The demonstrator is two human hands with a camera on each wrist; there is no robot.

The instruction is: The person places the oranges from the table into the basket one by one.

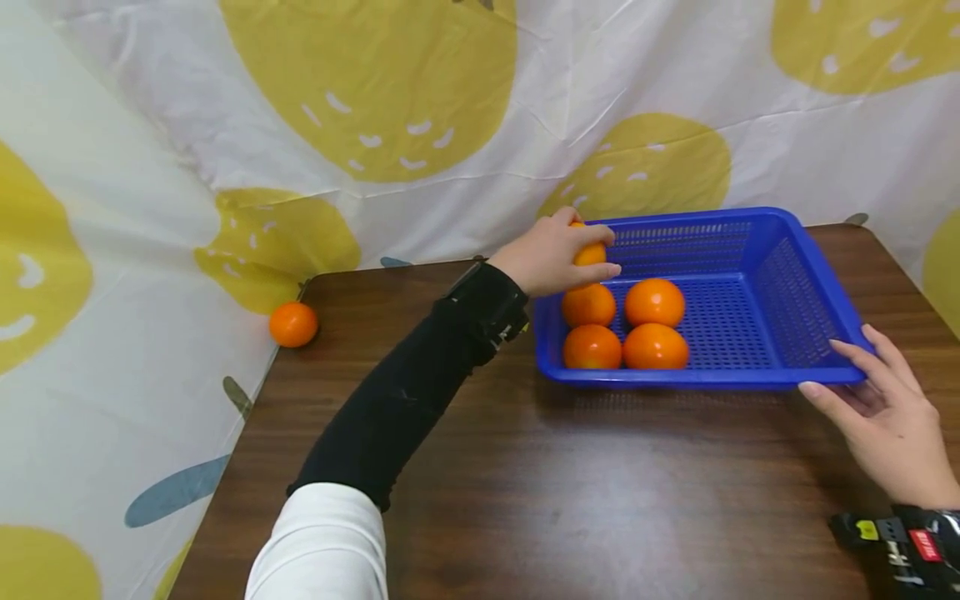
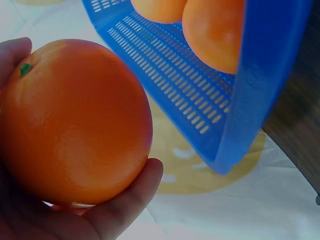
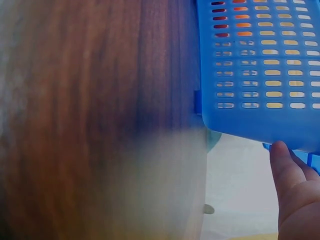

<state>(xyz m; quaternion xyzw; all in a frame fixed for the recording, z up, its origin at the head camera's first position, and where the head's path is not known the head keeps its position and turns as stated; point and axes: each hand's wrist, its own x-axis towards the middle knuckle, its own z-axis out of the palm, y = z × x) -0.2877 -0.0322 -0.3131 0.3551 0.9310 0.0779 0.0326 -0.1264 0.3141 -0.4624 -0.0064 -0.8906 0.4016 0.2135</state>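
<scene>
My left hand [image 1: 551, 254] grips an orange [image 2: 77, 122] with a small green stem mark, thumb and fingers round its sides. It hangs at the back left corner of a blue plastic basket [image 1: 720, 379]. Several other oranges [image 1: 656, 302] sit grouped in the basket's left half. At the front right corner, my right hand [image 1: 892, 417] holds the basket's rim, fingers over the edge and thumb outside. The right wrist view shows that thumb [image 3: 287, 175] against the rim; the other fingers are mostly hidden there.
One more orange [image 1: 293, 324] lies at the far left edge of the brown wooden table [image 1: 570, 492]. A white cloth [image 1: 442, 212] with yellow fruit prints hangs behind and to the left of the table.
</scene>
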